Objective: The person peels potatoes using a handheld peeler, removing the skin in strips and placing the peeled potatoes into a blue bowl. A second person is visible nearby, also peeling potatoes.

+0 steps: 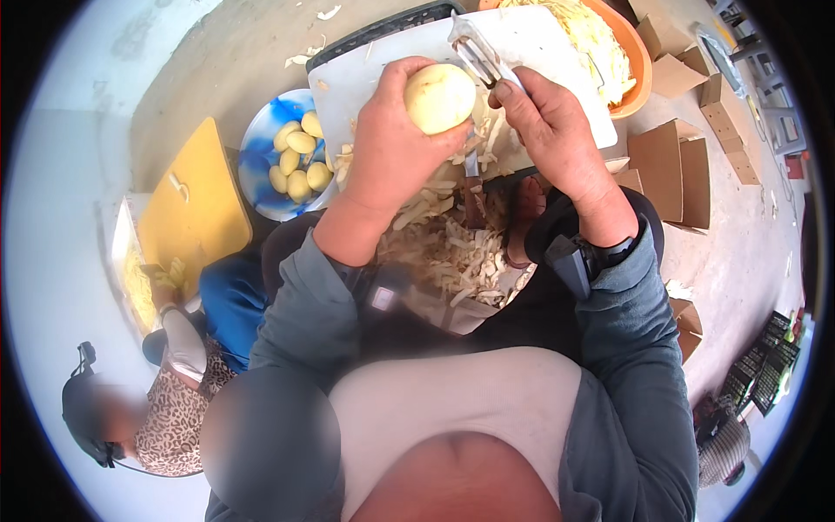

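A large peeled potato (440, 99) is in my left hand (406, 140), raised over the near part of a white cutting board (541, 39). My right hand (554, 121) grips a metal Y-shaped peeler (481, 52), its head pointing up and left, just right of the potato and apart from it. Peel strips lie on the board under my hands. Below them a knife with a brown wooden handle (475, 203) points up towards the board. A heap of potato peelings (466, 264) lies between my legs. Several smaller peeled potatoes (299, 186) rest in a blue and white basin at the left.
An orange basin (642, 55) of shredded potato stands at the upper right. Open cardboard boxes (655, 166) are on the floor to the right. At the left a co-worker (179, 417) sits by a yellow board (196, 202). Black crates (760, 365) and another person are at the far right.
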Motion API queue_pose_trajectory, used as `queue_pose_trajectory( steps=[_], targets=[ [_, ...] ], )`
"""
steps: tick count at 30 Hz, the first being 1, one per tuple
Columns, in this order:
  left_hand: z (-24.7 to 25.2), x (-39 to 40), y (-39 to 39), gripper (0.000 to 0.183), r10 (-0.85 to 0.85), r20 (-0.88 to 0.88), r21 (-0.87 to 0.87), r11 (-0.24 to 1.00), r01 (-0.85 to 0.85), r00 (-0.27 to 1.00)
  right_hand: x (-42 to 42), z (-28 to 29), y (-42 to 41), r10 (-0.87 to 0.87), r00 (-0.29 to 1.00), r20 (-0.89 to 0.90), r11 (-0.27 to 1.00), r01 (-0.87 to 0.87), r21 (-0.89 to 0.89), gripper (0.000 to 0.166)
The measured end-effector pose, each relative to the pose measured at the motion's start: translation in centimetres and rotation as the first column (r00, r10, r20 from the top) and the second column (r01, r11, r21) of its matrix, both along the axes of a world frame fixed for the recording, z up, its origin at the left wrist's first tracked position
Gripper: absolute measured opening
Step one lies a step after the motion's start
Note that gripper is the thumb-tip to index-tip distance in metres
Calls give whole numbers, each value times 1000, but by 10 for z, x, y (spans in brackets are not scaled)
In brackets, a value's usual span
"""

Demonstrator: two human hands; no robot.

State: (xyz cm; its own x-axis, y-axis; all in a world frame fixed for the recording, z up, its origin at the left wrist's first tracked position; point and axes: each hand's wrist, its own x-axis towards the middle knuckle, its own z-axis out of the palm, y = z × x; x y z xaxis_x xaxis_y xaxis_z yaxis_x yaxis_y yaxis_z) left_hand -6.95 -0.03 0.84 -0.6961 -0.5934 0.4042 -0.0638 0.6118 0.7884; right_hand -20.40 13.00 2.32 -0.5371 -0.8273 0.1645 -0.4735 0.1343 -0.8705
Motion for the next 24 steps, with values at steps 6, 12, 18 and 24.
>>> queue_pose_trajectory(
  steps=[6,12,18,24],
  targets=[
    [-10,-4,-4,66,-147,-249,732,618,286,957,5,-10,-9,20,959,284,1000,-15,-22,27],
    [0,-2,-1,67,-172,-409,790,425,442,896,-6,-6,-8,12,949,314,1000,-17,12,28],
    [-4,-1,-7,72,-167,-317,862,360,357,934,2,-1,-8,47,980,195,998,-56,42,26],
    [-12,-2,-7,75,-84,-365,863,342,371,927,7,6,-2,86,993,-81,995,-82,52,21]
  ],
)
